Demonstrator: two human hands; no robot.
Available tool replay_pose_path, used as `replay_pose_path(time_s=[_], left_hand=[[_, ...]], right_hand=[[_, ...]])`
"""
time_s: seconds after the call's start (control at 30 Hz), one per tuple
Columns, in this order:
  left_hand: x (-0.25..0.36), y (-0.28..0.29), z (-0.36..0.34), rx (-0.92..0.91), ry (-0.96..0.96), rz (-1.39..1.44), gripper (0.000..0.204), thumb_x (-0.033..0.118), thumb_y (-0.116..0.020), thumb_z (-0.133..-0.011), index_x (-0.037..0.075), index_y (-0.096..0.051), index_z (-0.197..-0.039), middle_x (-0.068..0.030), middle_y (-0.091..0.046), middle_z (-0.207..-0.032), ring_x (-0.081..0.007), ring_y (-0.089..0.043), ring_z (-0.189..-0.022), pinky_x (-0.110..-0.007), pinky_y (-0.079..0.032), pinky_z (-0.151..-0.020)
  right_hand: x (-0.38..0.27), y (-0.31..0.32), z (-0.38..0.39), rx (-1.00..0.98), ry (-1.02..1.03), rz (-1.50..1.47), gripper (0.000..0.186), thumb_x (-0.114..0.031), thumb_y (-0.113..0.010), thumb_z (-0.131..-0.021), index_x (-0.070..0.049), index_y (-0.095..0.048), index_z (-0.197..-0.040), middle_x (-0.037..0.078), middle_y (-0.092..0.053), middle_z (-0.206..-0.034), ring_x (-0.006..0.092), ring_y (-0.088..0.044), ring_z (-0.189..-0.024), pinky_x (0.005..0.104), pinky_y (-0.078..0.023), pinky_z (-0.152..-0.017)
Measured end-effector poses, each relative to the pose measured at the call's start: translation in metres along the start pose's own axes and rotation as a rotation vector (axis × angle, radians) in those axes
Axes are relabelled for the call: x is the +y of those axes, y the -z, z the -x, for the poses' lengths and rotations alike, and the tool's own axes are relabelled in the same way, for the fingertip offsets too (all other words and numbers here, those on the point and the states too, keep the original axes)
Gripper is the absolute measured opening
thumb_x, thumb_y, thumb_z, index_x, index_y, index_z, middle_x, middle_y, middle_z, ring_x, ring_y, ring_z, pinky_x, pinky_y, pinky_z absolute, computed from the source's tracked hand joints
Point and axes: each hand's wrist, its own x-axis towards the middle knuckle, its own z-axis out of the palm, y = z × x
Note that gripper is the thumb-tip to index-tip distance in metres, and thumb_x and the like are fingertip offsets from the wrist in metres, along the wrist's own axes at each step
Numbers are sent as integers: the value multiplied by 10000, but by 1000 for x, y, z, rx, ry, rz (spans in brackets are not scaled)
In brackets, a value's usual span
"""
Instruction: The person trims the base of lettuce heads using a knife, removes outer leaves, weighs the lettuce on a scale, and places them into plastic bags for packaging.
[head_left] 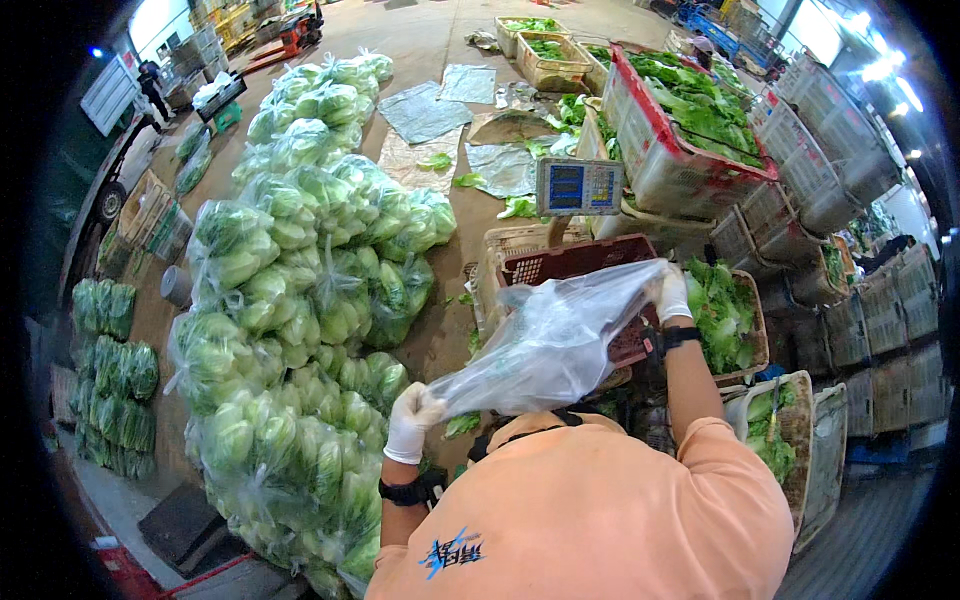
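My gloved left hand (415, 425) is closed on one end of a translucent plastic bag (540, 340). My gloved right hand (670, 295) grips the bag's other end, higher up at the right. The bag is stretched slantwise between them, partly over a maroon perforated crate (560, 260). A scale display (578, 186) stands on a post behind that crate. A crate of loose green leaves (725, 320) sits just right of my right hand. A large pile of bagged pale green heads (280, 290) lies to the left of my left hand.
Red-rimmed crates of leaves (690, 140) and stacked crates (820, 160) line the right. Flattened sacks (425, 112) lie on the floor ahead. Green bundles (115, 400) and crates (150, 225) are at left. People (150, 90) stand in the background, along with a red pallet jack (290, 40).
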Motion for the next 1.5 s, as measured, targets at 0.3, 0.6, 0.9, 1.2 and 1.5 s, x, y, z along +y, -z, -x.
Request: replay_pose_path(time_s=[0.3, 0.6, 0.9, 1.2, 1.5], left_hand=[[-24, 8, -97, 381, 457, 768, 100, 221, -534, -859, 138, -568, -813, 32, -513, -613, -106, -451, -461, -240, -308, -352], [81, -160, -110, 2, -373, -314, 116, 155, -570, -877, 55, -528, -919, -7, -496, -762, -116, -498, -610, -247, -436, -547], [73, -249, -136, 245, -599, -1240, 248, 185, -649, -773, 118, -617, -1009, -134, -629, -856, -328, -620, -779, -418, -500, -690], [5, -269, -120, -499, 65, -170, 198, 167, -616, -807, 70, -629, -979, -80, -647, -892, -272, -606, -803, -376, -491, -724], [-48, -228, -113, 431, -73, -468, 110, 147, -608, -808, 70, -616, -887, -36, -639, -891, -231, -605, -828, -394, -483, -736]], right_hand=[[-42, 45, 71, -280, 715, 1130, 188, -206, -596, -873, -33, -609, -945, 122, -624, -786, 234, -630, -740, 344, -474, -653], [-63, -24, 182, -647, 1132, 1257, 944, -412, -752, -619, -117, -336, -1414, 205, -324, -1417, 380, -306, -1320, 469, -280, -1058], [-131, 43, 51, -24, 1231, 1020, 350, 33, -597, -709, -131, -668, -1010, 81, -624, -961, 280, -611, -845, 346, -499, -713], [-97, 145, -77, -185, 371, 1407, 491, -107, -565, -847, -173, -467, -1324, 120, -635, -1011, 305, -611, -882, 369, -480, -761], [-63, 191, -73, -431, 986, 1122, 392, -118, -625, -776, -203, -590, -1156, 86, -647, -945, 297, -629, -778, 376, -512, -646]])
